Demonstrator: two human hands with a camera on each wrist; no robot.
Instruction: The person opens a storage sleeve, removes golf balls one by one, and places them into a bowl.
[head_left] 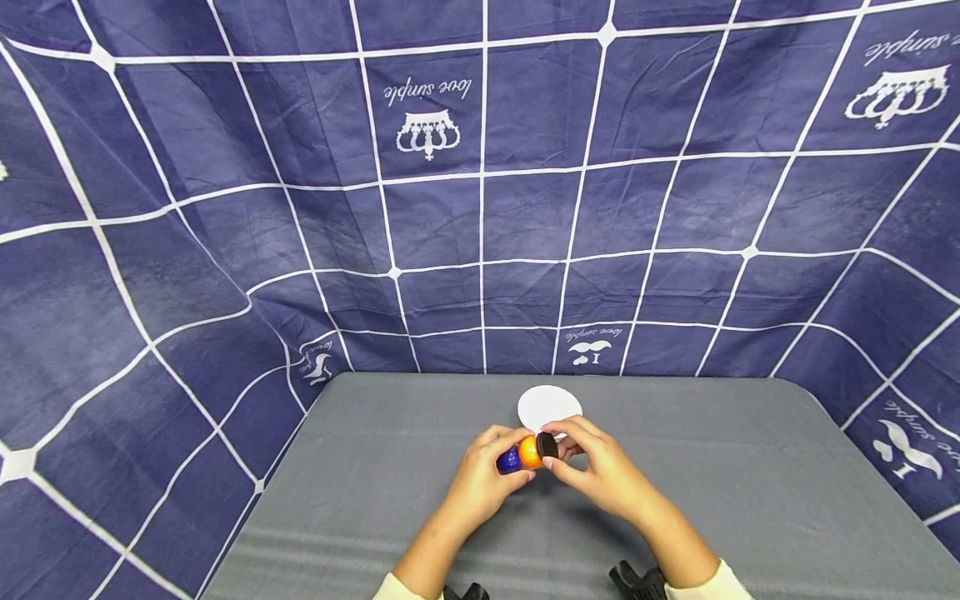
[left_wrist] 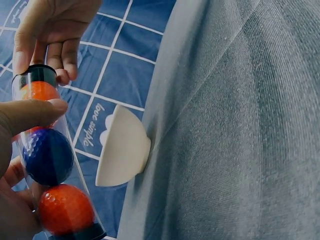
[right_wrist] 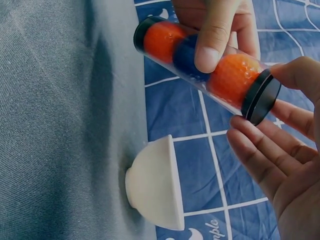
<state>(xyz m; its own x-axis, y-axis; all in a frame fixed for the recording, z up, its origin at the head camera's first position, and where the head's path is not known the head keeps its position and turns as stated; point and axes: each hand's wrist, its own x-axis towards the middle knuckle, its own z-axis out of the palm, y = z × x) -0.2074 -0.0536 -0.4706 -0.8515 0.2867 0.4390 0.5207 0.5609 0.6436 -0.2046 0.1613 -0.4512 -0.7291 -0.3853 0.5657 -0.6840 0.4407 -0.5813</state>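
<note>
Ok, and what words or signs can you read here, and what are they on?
"love simple": upside down over a crown on the blue cloth, top middle in the head view.
"simple": top right, over another crown; the rest is cut off.
"love simple": lower middle, above a moustache.
"I": beneath that moustache, beside a heart.
Low-left print: too small to read fully.
Clear tube, balls, white bowl: none visible.

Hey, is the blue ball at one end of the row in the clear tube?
No, in the right wrist view the blue ball sits between two orange balls.
</note>
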